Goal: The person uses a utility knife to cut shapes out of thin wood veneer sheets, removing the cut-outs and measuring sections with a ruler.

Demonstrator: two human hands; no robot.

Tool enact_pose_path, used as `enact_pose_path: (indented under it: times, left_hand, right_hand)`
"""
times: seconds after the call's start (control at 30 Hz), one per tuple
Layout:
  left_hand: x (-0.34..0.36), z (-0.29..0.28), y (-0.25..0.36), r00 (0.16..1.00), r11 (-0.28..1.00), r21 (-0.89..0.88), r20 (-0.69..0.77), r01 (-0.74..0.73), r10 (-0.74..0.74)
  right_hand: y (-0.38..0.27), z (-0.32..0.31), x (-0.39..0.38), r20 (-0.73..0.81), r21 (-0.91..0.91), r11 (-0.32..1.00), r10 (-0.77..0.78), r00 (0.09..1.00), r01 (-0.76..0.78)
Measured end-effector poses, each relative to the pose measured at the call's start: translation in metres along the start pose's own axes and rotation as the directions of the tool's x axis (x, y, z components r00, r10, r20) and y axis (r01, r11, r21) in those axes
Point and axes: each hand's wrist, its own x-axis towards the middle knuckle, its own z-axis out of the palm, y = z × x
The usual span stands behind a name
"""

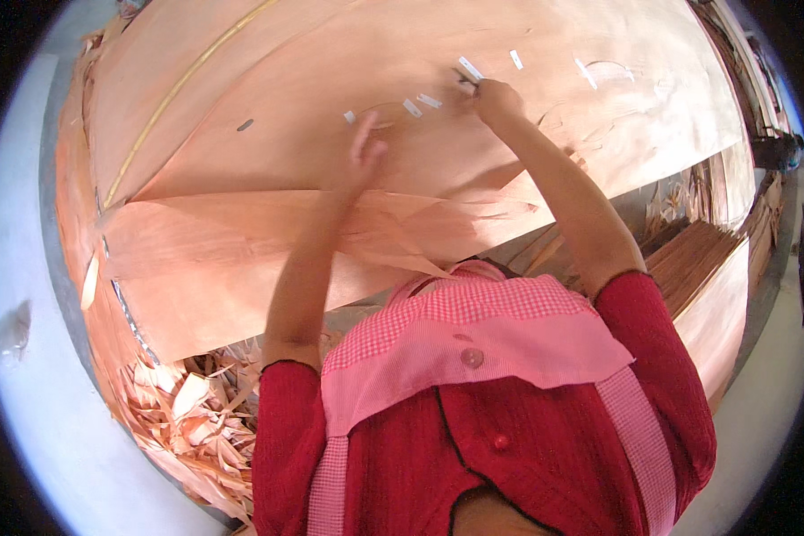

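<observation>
Across a large, thin sheet of reddish wood veneer both my arms reach forward. My right hand is closed around a small dark tool, whose kind is too small to make out. Just beyond its fingers is a white tape strip; whether it touches the sheet there I cannot tell. My left hand, slightly blurred, hovers over the veneer with its fingers stretched out and nothing in them. Near it, short white tape pieces lie on the sheet, by a small crack.
More tape strips sit at the right part of the sheet. A long yellowish strip runs along the left. Torn veneer scraps heap up at the lower left. A veneer stack stands at the right, near a dark device.
</observation>
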Motion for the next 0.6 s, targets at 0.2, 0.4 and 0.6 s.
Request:
enact_pose_path:
  times: [0.2, 0.4, 0.6]
  left_hand:
    - [-0.023, -0.110, -0.043, 0.862, 0.411, 0.771, -0.349, 0.487, -0.368]
    - [-0.057, -0.108, -0.053, 0.902, 0.458, 0.783, -0.308, 0.420, -0.302]
    - [-0.065, -0.057, -0.007, 0.934, 0.585, 0.728, -0.279, 0.358, -0.224]
  right_hand:
    - [0.056, 0.045, -0.038, -0.432, -0.192, 0.915, -0.403, 0.807, 0.354]
    - [0.059, 0.055, -0.060, -0.294, -0.259, 0.904, -0.410, 0.864, 0.341]
    - [0.035, 0.039, -0.096, -0.306, 0.200, 0.927, -0.247, 0.919, 0.316]
